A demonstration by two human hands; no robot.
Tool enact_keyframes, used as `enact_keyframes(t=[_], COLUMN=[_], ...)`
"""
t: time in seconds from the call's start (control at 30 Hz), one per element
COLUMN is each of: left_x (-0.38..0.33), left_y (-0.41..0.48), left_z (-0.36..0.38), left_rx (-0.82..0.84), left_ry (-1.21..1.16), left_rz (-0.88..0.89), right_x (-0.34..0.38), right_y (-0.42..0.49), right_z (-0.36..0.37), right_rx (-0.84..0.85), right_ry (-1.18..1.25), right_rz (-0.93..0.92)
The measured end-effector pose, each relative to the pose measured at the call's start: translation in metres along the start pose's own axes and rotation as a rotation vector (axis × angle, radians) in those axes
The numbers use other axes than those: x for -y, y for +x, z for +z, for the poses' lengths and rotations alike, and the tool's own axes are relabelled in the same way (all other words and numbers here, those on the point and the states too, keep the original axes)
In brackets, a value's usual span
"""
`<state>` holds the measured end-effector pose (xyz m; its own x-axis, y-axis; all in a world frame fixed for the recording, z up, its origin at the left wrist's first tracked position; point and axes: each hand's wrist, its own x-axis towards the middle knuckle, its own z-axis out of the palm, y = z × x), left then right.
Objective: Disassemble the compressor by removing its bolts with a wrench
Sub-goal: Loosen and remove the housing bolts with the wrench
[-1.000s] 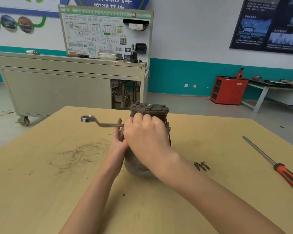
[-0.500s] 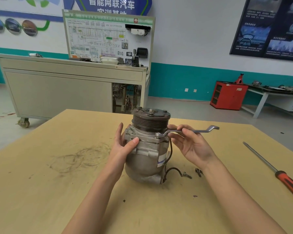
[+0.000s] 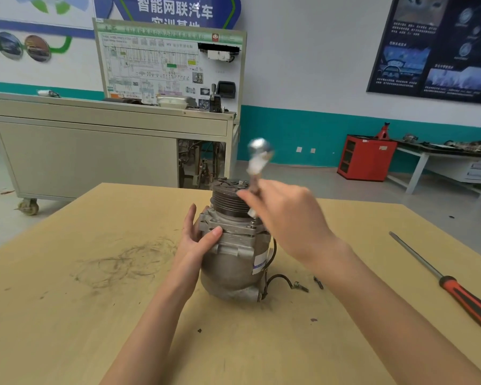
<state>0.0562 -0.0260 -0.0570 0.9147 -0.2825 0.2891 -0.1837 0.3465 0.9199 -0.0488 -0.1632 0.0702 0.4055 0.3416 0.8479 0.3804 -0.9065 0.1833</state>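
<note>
A grey metal compressor point(image 3: 233, 257) stands upright in the middle of the wooden table point(image 3: 95, 315), its dark grooved pulley on top. My left hand point(image 3: 197, 240) grips its left side, thumb across the front of the housing. My right hand point(image 3: 286, 218) holds a silver wrench point(image 3: 257, 159) at the upper right of the compressor. The wrench is blurred and points up and away, its ring end above the pulley. Its lower end is by the flange, mostly hidden behind my fingers. Loose bolts point(image 3: 300, 286) lie on the table to the right of the base.
A long screwdriver point(image 3: 450, 284) with a red and black handle lies at the right of the table. Dark scuff marks point(image 3: 122, 262) stain the table on the left. A grey wheeled cabinet point(image 3: 95, 151) with a diagram board stands behind the table.
My right hand has swung the wrench from pointing right to pointing up and away; one second ago it pointed left. My left hand keeps its hold on the compressor.
</note>
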Motion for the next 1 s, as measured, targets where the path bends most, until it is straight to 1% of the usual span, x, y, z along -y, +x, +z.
enact_keyframes(t=[0.07,0.17,0.23,0.3,0.4,0.47,0.5,0.53,0.57,0.63,0.67,0.7,0.73,0.77,0.83,0.87,0.9,0.93,1.0], left_x=[0.001,0.003,0.003,0.003,0.003,0.002,0.001,0.001,0.000,0.000,0.000,-0.001,-0.001,-0.001,-0.002,-0.002,-0.002,-0.001,-0.001], left_y=[0.001,0.001,0.003,0.003,0.003,0.002,0.001,0.001,0.000,0.000,-0.001,0.000,0.000,0.000,0.000,0.000,0.000,0.000,0.000], left_z=[0.000,0.001,0.001,0.002,0.001,0.002,0.001,0.001,0.000,-0.001,-0.001,-0.001,-0.001,0.000,0.000,0.000,0.000,0.000,0.001], left_rx=[0.002,-0.019,-0.023,-0.017,-0.020,-0.008,0.000,0.005,0.006,0.006,0.006,0.003,-0.001,-0.002,-0.001,0.000,-0.001,-0.002,-0.006], left_ry=[0.007,0.028,0.031,0.033,0.025,0.012,0.006,-0.002,-0.007,-0.003,0.001,0.004,0.005,0.001,-0.006,-0.008,-0.010,-0.011,-0.009], left_rz=[0.001,0.012,0.012,0.008,0.006,0.013,0.010,0.007,0.002,-0.012,-0.015,-0.017,-0.018,-0.017,-0.013,-0.013,-0.013,-0.012,-0.016], right_x=[0.010,0.026,0.032,0.035,0.034,0.023,0.014,0.005,-0.004,-0.014,-0.019,-0.024,-0.031,-0.037,-0.047,-0.050,-0.052,-0.052,-0.049], right_y=[0.004,0.000,-0.005,-0.008,-0.006,-0.009,-0.015,-0.025,-0.036,-0.054,-0.059,-0.061,-0.061,-0.060,-0.053,-0.049,-0.045,-0.041,-0.035], right_z=[0.005,0.013,0.018,0.021,0.026,0.027,0.029,0.030,0.029,0.029,0.031,0.033,0.036,0.038,0.038,0.037,0.034,0.030,0.021], right_rx=[0.019,0.067,0.072,0.058,-0.020,-0.088,-0.120,-0.152,-0.187,-0.260,-0.254,-0.223,-0.186,-0.146,-0.116,-0.132,-0.154,-0.176,-0.206], right_ry=[-0.261,-0.423,-0.439,-0.429,-0.393,-0.283,-0.166,0.007,0.251,0.910,1.236,1.493,1.650,1.732,1.782,1.767,1.699,1.552,1.135], right_rz=[-0.143,-0.202,-0.220,-0.194,-0.149,-0.142,-0.120,-0.047,0.102,0.600,0.831,0.995,1.102,1.162,1.189,1.181,1.162,1.136,1.048])
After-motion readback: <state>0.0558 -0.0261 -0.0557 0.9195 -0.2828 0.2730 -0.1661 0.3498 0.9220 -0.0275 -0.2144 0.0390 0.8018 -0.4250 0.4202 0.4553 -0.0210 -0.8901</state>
